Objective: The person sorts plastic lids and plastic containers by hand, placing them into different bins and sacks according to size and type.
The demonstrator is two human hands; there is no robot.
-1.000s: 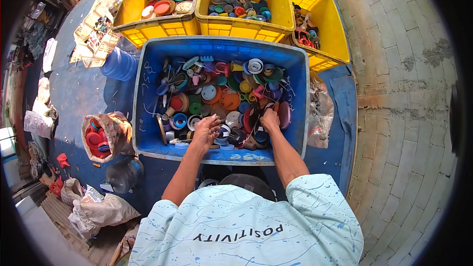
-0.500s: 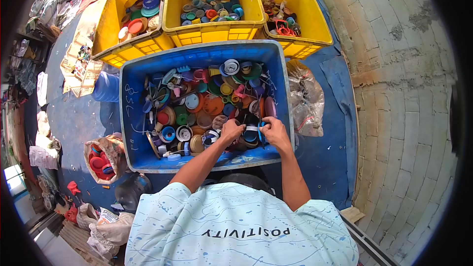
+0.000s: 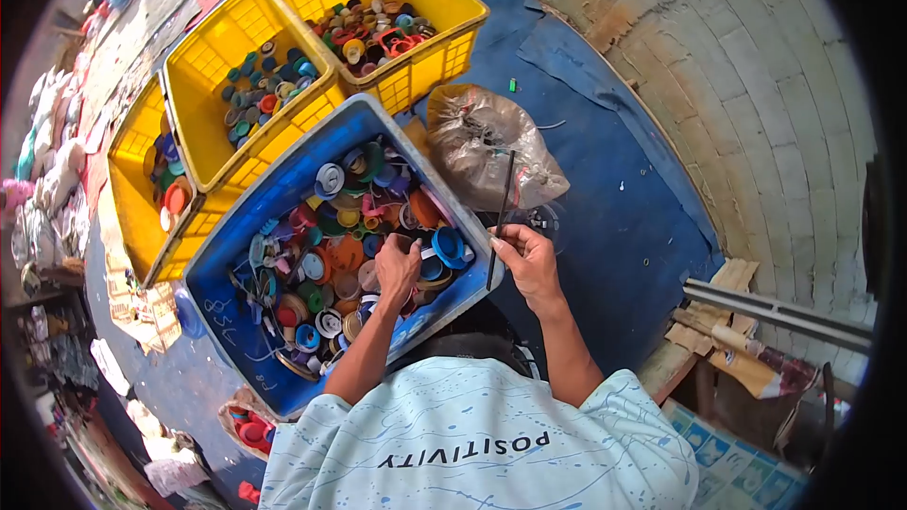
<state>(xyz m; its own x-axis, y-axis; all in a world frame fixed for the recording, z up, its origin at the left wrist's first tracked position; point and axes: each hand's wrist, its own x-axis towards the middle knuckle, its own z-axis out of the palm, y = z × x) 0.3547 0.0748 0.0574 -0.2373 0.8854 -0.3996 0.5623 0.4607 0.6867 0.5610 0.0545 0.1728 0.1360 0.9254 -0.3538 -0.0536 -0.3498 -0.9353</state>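
Note:
My right hand (image 3: 529,264) is closed on a thin black stick (image 3: 508,184), held nearly upright just outside the right rim of the blue bin (image 3: 213,269). My left hand (image 3: 398,269) reaches into the bin over the mixed plastic caps, fingers curled in a pinch. Whatever lies between those fingers, if anything, is too small to make out. A bright blue lid (image 3: 450,246) rests just right of the left hand. Orange, white, green and pink caps fill the bin around it, among them a white-ringed cap (image 3: 329,180) near the far corner.
Beyond the bin stand yellow crates (image 3: 326,85) holding sorted caps. A filled clear plastic sack (image 3: 491,146) lies against the bin's right side. Lower left is a bag of red lids (image 3: 253,430). A block wall (image 3: 746,66) and a metal rail (image 3: 775,312) bound the right.
The view has turned right. My right hand has come out of the bin with the black stick and moved right past the rim. My left hand stays over the caps.

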